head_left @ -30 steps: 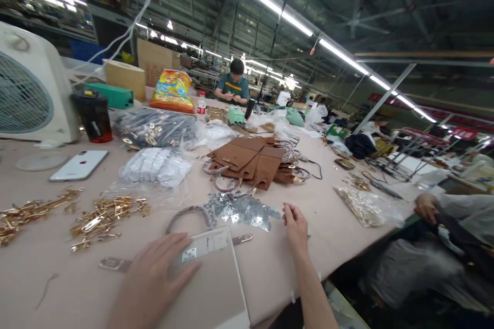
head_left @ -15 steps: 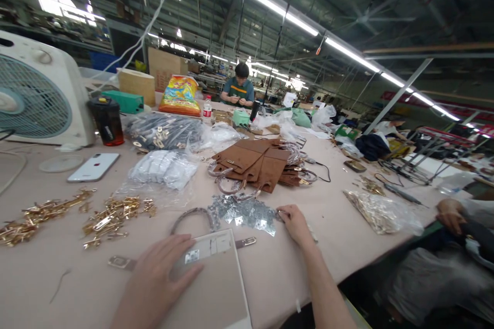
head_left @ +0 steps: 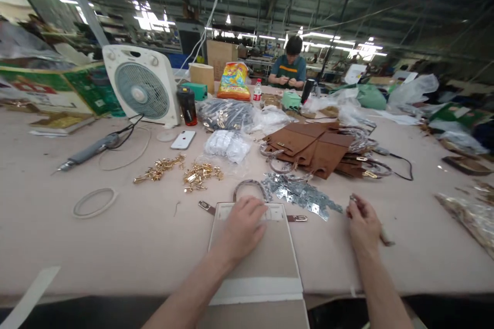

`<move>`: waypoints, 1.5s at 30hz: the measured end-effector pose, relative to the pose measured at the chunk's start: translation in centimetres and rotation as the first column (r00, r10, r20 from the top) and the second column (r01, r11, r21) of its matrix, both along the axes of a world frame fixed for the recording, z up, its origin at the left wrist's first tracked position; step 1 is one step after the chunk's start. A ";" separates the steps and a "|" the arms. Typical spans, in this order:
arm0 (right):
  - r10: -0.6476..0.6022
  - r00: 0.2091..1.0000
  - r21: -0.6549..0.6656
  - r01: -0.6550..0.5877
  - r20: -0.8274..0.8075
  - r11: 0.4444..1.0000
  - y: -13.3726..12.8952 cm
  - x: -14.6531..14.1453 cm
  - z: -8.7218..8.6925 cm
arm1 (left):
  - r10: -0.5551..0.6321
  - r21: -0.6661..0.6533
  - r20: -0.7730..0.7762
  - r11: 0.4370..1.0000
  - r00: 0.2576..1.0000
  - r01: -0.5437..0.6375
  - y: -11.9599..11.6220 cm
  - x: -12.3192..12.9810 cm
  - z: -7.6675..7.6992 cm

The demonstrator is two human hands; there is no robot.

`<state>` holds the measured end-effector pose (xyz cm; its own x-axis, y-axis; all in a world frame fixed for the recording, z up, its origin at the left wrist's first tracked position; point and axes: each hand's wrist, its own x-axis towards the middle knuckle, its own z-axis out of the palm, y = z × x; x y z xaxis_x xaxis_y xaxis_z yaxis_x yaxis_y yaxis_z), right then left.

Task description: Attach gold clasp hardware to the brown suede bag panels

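Note:
My left hand [head_left: 243, 226] lies with fingers stretched out on a flat beige bag panel [head_left: 270, 257], covering part of its top strip. The panel has a curved, plastic-wrapped handle [head_left: 249, 183] at its far edge. Dark straps with metal fittings stick out at both sides, the right strap [head_left: 297, 218] and the left strap [head_left: 207, 207]. My right hand [head_left: 364, 221] is closed, just right of a pile of small metal plates [head_left: 301, 196]. A slim tool with a pale end [head_left: 386, 236] appears to run through its grip; the fingers hide most of it.
Gold-coloured metal fittings [head_left: 200, 176] lie left of the plates. Brown bag pieces [head_left: 309, 144] are stacked behind. A phone [head_left: 183, 139], dark bottle [head_left: 187, 106], fan [head_left: 141, 87], powered screwdriver [head_left: 88, 153] and tape roll [head_left: 93, 203] are leftward. A co-worker [head_left: 289, 66] sits opposite.
The view has swung left, bringing the whole fan and the powered screwdriver in. My right fingertips have come slightly away from the metal plates. My left hand now covers the plate on the panel.

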<state>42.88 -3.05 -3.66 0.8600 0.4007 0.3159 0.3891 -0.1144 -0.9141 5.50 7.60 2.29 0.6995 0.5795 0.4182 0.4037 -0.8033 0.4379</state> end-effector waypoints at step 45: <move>0.627 0.732 0.020 -0.646 -0.266 0.763 3.1 -16.8 1.3 | 0.163 -0.124 -0.084 0.977 0.983 -0.172 0.1 5.1 -1.2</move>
<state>26.11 0.09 -2.35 0.4392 0.8945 0.0832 0.1617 0.0124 -0.9868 10.56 7.72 1.08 0.6138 0.7372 0.2823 0.5626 -0.6594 0.4987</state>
